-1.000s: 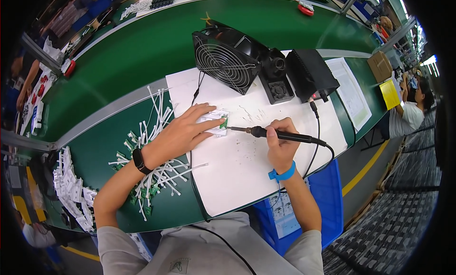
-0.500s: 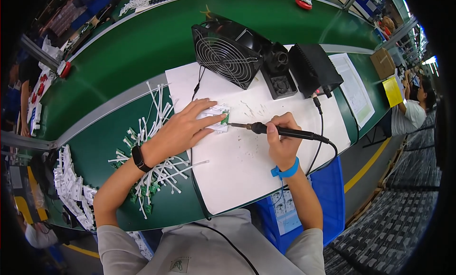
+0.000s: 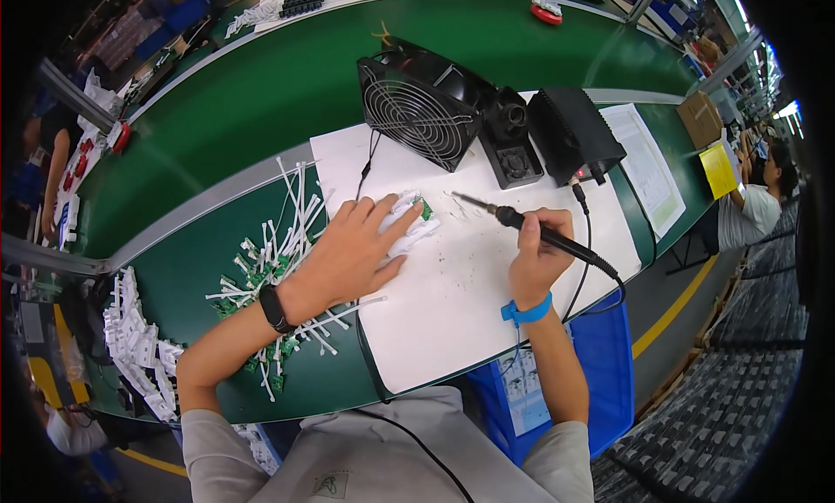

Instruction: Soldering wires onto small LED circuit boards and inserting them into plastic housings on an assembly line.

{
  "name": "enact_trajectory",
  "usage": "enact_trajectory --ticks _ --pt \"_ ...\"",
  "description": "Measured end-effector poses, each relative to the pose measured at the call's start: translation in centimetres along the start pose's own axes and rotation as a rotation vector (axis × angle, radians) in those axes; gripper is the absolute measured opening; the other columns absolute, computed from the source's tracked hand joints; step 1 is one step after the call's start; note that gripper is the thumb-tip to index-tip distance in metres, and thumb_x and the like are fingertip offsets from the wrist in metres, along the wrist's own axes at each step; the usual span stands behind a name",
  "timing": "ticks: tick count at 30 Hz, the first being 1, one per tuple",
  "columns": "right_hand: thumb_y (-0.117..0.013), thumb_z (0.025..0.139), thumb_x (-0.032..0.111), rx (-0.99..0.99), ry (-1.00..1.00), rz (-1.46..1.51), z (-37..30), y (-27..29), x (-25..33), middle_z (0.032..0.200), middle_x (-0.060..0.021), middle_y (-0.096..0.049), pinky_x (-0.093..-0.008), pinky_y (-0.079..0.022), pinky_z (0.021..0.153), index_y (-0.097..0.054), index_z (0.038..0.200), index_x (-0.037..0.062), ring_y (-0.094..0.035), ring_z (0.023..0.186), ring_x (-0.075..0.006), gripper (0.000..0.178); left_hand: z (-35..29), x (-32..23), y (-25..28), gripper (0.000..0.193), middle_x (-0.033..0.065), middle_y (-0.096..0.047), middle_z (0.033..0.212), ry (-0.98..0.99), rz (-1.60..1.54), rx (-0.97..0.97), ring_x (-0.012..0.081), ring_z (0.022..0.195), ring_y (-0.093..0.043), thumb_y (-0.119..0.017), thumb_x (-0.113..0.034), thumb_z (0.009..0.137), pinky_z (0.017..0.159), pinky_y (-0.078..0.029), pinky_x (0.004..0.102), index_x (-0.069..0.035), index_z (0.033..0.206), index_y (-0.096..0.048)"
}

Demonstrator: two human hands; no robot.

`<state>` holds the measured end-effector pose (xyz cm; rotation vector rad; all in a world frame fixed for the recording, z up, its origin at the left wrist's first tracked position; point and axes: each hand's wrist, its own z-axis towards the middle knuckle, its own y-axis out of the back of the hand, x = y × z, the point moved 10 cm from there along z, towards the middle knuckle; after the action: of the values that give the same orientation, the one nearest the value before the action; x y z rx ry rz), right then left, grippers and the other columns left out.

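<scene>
Near left: heap of loose white plastic housings, untouched. Beyond: pile of small green circuit boards with white leads, on green surface; likely work left. Right hand closed round slim black soldering iron, tip apart from work. Left hand, fingers spread, steadies white housing with green board on white sheet. Board appears seated; joint quality, cannot tell. Far: black fan.

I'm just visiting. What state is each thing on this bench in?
Left hand: spread over the white part
Right hand: closed around the soldering iron
Soldering iron: tip apart from the green board
Black box: its red light is lit
Fan: standing; spinning or not, I can't tell
White sheet: flat, dark-flecked
White cables: loose, crisscrossed heap
</scene>
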<state>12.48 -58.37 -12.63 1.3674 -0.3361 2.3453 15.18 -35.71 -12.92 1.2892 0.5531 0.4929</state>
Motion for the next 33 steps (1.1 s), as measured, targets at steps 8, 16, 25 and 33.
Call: enact_trajectory --ticks 8,16,25,33 --pt "-0.066 0.097 0.000 -0.053 -0.071 0.049 0.4 0.2 -0.1 0.078 -0.0073 -0.062 -0.0235 -0.046 0.060 -0.059 0.101 -0.0007 -0.058 0.063 -0.0095 0.008 1.8 0.0 -1.0 0.060 0.0182 -0.058 0.136 0.010 -0.039 -0.114 0.0310 0.103 -0.057 -0.075 -0.040 0.089 0.090 -0.048 0.0394 -0.013 0.141 -0.061" --pt "-0.070 0.092 -0.003 0.148 -0.023 -0.060 -0.5 -1.4 -0.7 0.067 -0.0080 -0.061 -0.0232 -0.044 0.058 -0.053 0.089 -0.0015 -0.056 0.059 -0.0097 0.017 1.3 0.3 -0.6 0.042 0.0219 -0.064 0.128 0.065 -0.282 -0.345 0.0288 0.095 -0.059 -0.084 -0.035 0.081 0.078 -0.055 0.0380 -0.002 0.101 -0.070" --pt "-0.073 0.090 0.000 0.265 -0.044 -0.154 -0.6 -2.9 -1.5 0.068 -0.0104 -0.062 -0.0243 -0.045 0.058 -0.057 0.090 -0.0030 -0.058 0.060 -0.0120 0.017 1.3 0.3 -0.4 0.043 0.0233 -0.065 0.127 0.049 -0.272 -0.372 0.0276 0.095 -0.059 -0.085 -0.035 0.078 0.076 -0.055 0.0365 0.000 0.096 -0.068" --pt "-0.072 0.093 0.003 0.252 -0.107 -0.194 -0.9 -3.0 -1.5 0.071 -0.0122 -0.066 -0.0251 -0.047 0.058 -0.057 0.091 -0.0023 -0.060 0.060 -0.0121 0.016 1.2 0.4 -0.5 0.042 0.0212 -0.066 0.126 0.056 -0.283 -0.396 0.0280 0.093 -0.060 -0.087 -0.033 0.075 0.074 -0.055 0.0367 -0.002 0.096 -0.069"
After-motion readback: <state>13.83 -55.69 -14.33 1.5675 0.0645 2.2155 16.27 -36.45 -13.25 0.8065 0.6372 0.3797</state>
